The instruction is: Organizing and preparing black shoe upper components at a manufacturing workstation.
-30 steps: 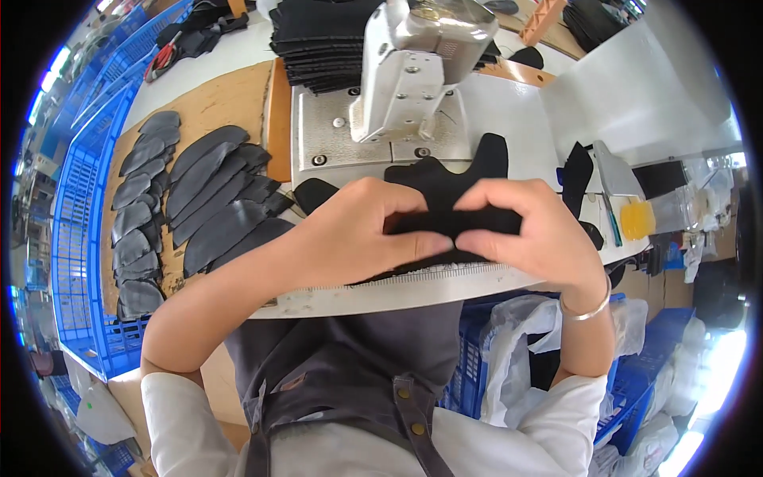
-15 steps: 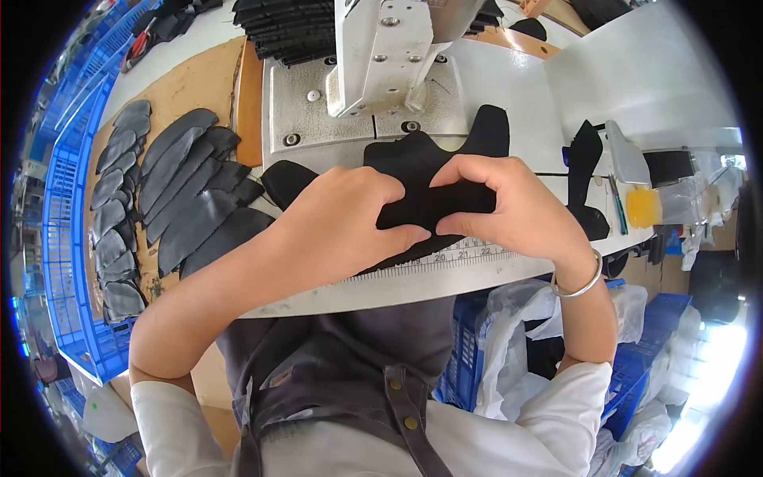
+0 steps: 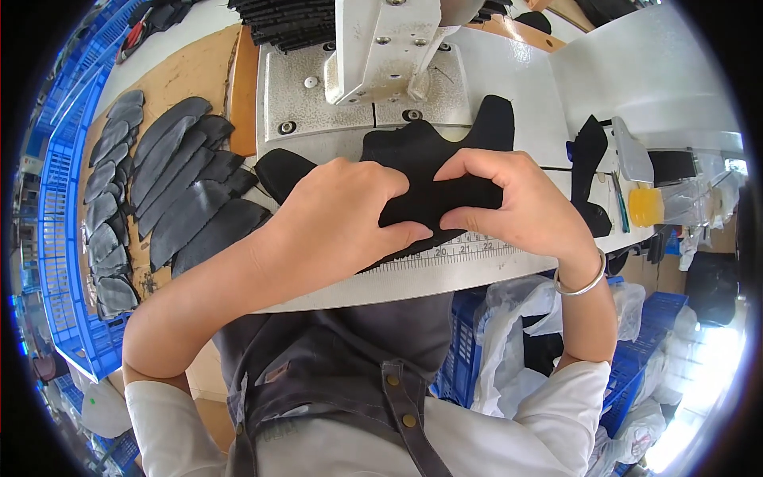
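A black fabric piece (image 3: 429,168) with a wavy, lobed outline lies in front of the white sewing machine (image 3: 387,56). From the left, my left hand (image 3: 342,213) is curled on it, its thumb pointing toward the middle. Opposite, my right hand (image 3: 520,195) grips the same piece, index finger and thumb bent in a C with black fabric between them. Both thumb tips rest near the piece's front edge, a small gap apart. The other fingertips are tucked under or hidden. Below the fabric runs a ruler strip (image 3: 462,248) along the table edge.
Grey-black cut pieces (image 3: 187,175) lie overlapped on a brown board (image 3: 163,71) at the left, beside a blue crate (image 3: 63,215). A stack of black pieces (image 3: 286,28) stands behind. To the right are a narrow black piece (image 3: 588,163) and a yellow-orange object (image 3: 645,207).
The view has shifted slightly, so the machine and board sit a little higher in the picture. Both hands keep nearly the same hold on the black fabric.
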Motion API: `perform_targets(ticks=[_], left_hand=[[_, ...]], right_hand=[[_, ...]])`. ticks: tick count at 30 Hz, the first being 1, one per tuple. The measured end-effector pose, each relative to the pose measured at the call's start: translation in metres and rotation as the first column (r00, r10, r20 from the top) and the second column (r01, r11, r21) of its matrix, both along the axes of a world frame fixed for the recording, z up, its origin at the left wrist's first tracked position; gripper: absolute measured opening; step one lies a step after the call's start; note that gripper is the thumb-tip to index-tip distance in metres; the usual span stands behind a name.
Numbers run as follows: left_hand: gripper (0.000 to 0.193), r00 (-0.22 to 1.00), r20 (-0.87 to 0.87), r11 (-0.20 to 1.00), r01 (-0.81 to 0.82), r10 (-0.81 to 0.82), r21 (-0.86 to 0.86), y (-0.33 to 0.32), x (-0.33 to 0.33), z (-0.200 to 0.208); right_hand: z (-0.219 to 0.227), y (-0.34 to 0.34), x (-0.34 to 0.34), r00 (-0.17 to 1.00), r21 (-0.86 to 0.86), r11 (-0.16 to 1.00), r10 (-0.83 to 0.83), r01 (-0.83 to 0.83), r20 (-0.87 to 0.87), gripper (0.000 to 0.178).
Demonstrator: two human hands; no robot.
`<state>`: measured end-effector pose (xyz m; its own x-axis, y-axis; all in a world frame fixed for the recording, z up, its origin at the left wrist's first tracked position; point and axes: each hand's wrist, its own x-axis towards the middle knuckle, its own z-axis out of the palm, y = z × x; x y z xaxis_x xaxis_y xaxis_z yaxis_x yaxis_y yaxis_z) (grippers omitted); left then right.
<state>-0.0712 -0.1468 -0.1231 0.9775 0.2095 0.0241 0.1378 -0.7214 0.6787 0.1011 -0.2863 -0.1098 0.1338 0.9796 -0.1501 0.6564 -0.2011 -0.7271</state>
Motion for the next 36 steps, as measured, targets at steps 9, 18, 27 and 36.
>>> perform_targets(ticks=[9, 18, 27, 36], left_hand=[[0.036, 1.0, 0.017, 0.999, 0.004, -0.005, 0.047, 0.0, -0.002, -0.002], [0.034, 0.973, -0.231, 1.0, -0.012, 0.015, 0.014, 0.012, -0.02, 0.022], [0.031, 0.987, -0.162, 1.0, 0.004, -0.007, -0.02, 0.017, -0.026, 0.013], [0.03, 0.995, -0.089, 0.994, -0.031, 0.041, 0.106, 0.009, -0.034, 0.012]], right_hand=[[-0.001, 0.001, -0.004, 0.999, 0.09, 0.995, 0.044, -0.045, 0.012, 0.037], [0.0, 0.009, -0.01, 0.981, 0.083, 0.991, 0.085, -0.101, 0.172, 0.043], [0.008, 0.012, -0.013, 0.98, -0.008, 0.994, 0.109, -0.11, 0.166, 0.046], [0.011, 0.014, -0.014, 0.98, -0.003, 0.994, 0.11, -0.111, 0.164, 0.045]])
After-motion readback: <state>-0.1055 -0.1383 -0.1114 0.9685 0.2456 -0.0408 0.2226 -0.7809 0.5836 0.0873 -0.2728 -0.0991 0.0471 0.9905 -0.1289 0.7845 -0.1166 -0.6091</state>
